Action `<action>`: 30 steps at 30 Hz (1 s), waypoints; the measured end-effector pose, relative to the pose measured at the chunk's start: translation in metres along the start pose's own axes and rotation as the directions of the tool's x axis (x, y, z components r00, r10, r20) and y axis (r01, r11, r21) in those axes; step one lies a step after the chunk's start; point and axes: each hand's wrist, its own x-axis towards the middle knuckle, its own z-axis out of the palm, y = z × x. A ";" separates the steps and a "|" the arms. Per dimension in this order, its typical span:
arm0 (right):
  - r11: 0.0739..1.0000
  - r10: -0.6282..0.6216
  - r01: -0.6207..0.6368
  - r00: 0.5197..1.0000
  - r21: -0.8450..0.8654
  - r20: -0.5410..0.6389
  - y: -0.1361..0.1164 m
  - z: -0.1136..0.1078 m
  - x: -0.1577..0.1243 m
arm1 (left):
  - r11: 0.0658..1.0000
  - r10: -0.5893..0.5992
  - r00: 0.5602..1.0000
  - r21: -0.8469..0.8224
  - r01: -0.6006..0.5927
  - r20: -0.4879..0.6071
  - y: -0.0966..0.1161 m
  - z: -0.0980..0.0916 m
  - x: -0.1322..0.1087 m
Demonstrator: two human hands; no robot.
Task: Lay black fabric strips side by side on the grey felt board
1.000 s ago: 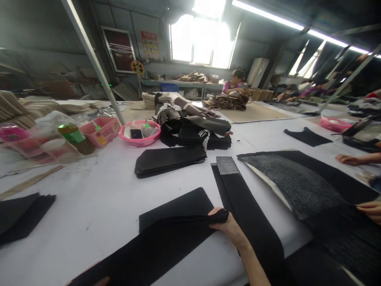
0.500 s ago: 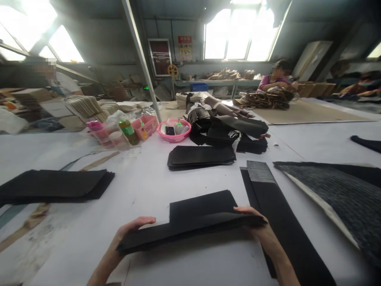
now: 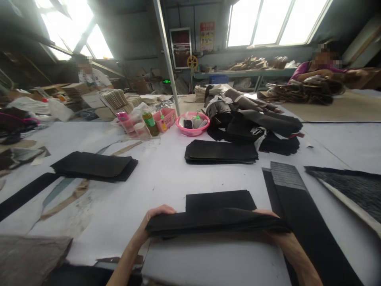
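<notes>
A stack of black fabric pieces (image 3: 214,223) spans the space between my hands, slightly bent along its length. My left hand (image 3: 159,212) grips its left end, thumb on top and fingers hidden behind or beneath. At the right end my right hand (image 3: 272,222) is closed on the same stack, its fingers mostly covered by the cloth. Just beyond, a flat black piece (image 3: 218,199) shows on the white table (image 3: 166,174); whether it touches the held stack I cannot tell. Long black strips (image 3: 309,214) with a grey striped end lie to the right of my right hand.
Black stacks lie ahead (image 3: 222,151) and to the left (image 3: 93,165). Behind them stand a pink basin (image 3: 193,133), a pink box (image 3: 165,120) and a heap of dark cloth (image 3: 264,123). Two people (image 3: 93,75) (image 3: 320,67) are across the table.
The view has swung left, so things appear further right. The held stack has become more level between my hands, and both hands still grip its ends.
</notes>
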 end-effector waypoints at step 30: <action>0.999 0.037 -0.036 0.999 0.019 -0.013 -0.008 0.001 -0.002 | 0.979 -0.180 0.957 0.050 0.196 -0.230 0.008 0.013 0.010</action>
